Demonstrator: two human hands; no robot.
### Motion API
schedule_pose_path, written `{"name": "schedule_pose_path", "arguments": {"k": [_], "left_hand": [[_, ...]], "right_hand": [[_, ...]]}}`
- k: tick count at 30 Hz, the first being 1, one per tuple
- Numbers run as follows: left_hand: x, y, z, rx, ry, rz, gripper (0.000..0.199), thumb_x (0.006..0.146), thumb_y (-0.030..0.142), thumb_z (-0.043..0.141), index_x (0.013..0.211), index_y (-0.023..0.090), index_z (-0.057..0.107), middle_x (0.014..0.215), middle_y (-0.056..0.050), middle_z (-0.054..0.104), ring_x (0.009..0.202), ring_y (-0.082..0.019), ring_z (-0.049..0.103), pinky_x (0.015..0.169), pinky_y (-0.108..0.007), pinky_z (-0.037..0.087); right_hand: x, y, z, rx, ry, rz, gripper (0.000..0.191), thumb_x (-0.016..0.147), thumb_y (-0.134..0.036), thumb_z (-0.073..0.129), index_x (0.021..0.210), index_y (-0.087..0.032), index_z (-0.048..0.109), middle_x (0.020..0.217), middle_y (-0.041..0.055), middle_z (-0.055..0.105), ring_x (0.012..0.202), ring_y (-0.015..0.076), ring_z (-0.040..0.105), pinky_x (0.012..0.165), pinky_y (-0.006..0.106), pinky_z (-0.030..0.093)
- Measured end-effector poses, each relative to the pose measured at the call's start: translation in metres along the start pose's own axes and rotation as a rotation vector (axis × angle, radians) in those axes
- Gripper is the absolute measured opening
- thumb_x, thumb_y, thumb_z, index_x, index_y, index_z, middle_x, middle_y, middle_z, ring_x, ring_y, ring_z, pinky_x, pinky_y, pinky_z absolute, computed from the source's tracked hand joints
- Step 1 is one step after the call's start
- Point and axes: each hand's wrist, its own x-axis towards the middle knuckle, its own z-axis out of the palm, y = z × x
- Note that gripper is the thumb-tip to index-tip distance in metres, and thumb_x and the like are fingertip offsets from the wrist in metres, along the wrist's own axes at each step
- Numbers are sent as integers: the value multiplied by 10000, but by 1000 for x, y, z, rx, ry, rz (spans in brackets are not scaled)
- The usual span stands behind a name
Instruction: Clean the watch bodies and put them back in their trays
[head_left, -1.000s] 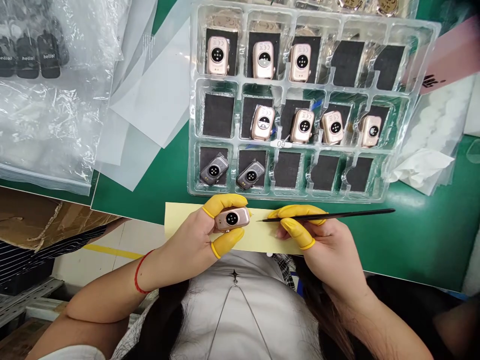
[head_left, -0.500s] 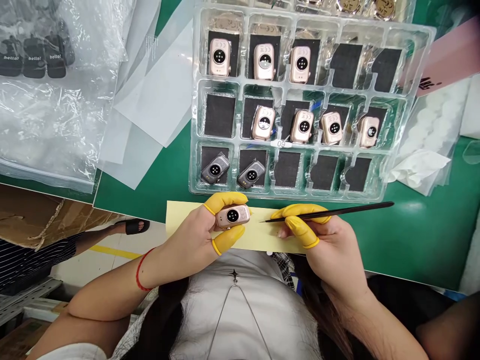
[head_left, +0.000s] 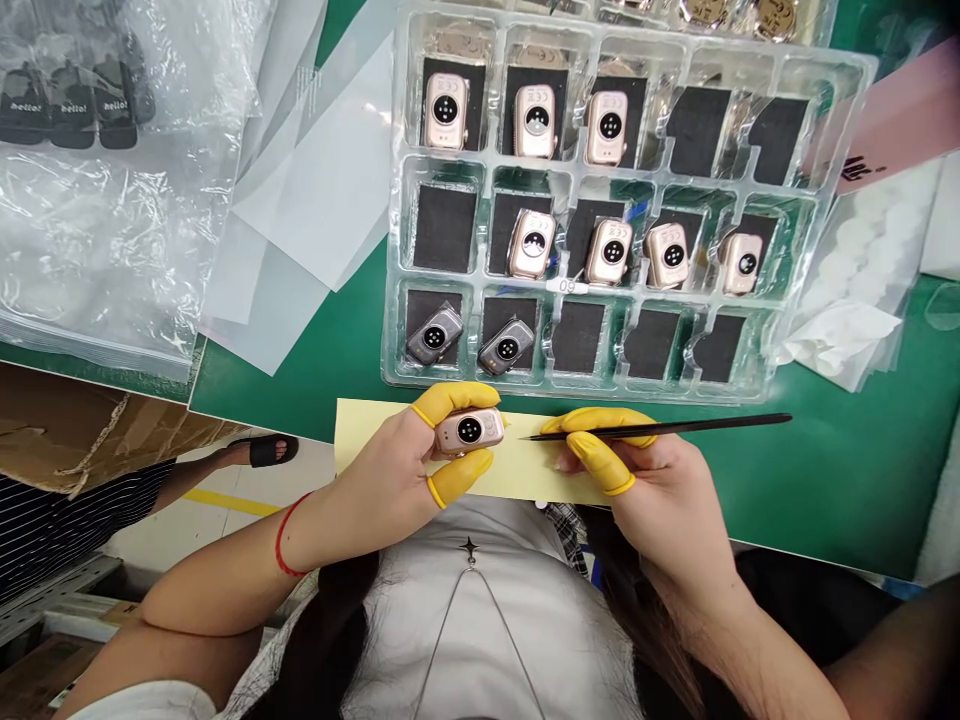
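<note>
My left hand (head_left: 382,470) pinches a rose-gold smartwatch body (head_left: 469,430) between two fingers in yellow finger cots, its round back sensor facing up. My right hand (head_left: 637,480) grips a slim black pointed tool (head_left: 675,428), its tip close to the watch but apart from it. Both hands are just above a pale yellow paper strip (head_left: 525,475). Beyond them lies a clear plastic tray (head_left: 391,250) with dark foam pads, holding several rose-gold watch bodies and two film-wrapped grey ones (head_left: 435,335).
A green work mat (head_left: 840,490) lies under the tray. A plastic bag of black "hello!" items (head_left: 75,105) and translucent sheets (head_left: 300,200) are at upper left, white wipes (head_left: 844,340) at right. Cardboard (head_left: 82,430) and another person's sandaled foot (head_left: 266,450) show at left.
The black tool has swung from tilted to nearly level. A sandaled foot has come into view at left since the oldest frame. The watch stays in my left hand.
</note>
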Motion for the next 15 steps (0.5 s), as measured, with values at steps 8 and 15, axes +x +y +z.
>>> {"name": "schedule_pose_path", "arguments": {"k": [8,15], "left_hand": [[1,2,0,8,-11,14,326,884,283,594,1197,222,532,1008,-47,658,920,-184,674,826,-294,524],[2,-3,-1,49,1,-46,387,856,289,629,1229,249,535,991,-39,662,884,-185,665,789,-301,531]], "right_hand": [[-1,-3,3,26,22,-68,294,849,-362,645,603,-205,678,791,35,709,738,170,652,662,251,533],[-6,5,-3,208,89,-53,221,847,-367,665,688,-214,671,676,8,658,724,170,632,711,283,520]]}}
